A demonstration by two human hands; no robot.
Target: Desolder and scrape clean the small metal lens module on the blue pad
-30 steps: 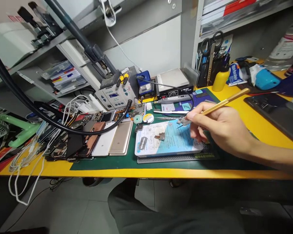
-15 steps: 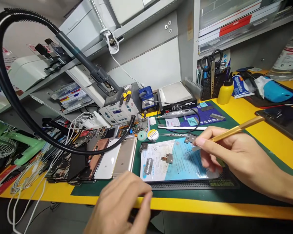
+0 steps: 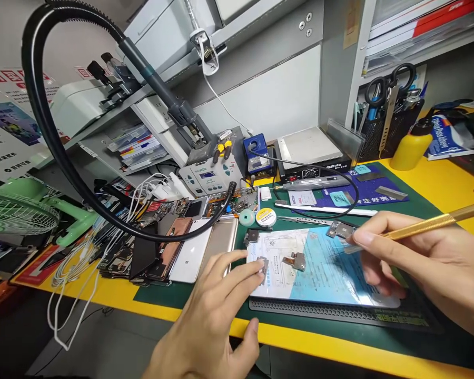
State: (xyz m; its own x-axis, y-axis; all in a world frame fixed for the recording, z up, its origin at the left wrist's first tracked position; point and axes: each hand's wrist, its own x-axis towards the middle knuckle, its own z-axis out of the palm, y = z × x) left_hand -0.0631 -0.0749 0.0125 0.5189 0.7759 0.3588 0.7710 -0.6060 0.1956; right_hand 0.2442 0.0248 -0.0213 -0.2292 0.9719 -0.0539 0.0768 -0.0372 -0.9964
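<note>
My left hand [image 3: 213,316] reaches over the yellow table edge with its fingers stretched out. Its fingertips rest on a small grey metal piece [image 3: 264,261] at the left end of a white and blue sheet [image 3: 324,273]. That sheet lies on a green mat [image 3: 426,326]. My right hand [image 3: 426,268] is closed on a gold-handled tool [image 3: 430,223], whose tip hovers by the sheet's upper right. A small bracket part [image 3: 295,260] lies mid-sheet, and another small part [image 3: 339,230] sits just beyond the tool tip.
A row of phones [image 3: 197,247] and circuit boards lies left of the sheet, with white cables [image 3: 75,273] hanging over the edge. Behind stand a rework station [image 3: 213,176] with a black hose [image 3: 43,131], a hot plate [image 3: 308,147], a yellow bottle [image 3: 413,147], a tool holder [image 3: 387,116] and a green fan [image 3: 16,216].
My left hand has come up from below the table and reached onto the sheet's left end, covering the grey piece. The right hand keeps the tool near the sheet's upper right.
</note>
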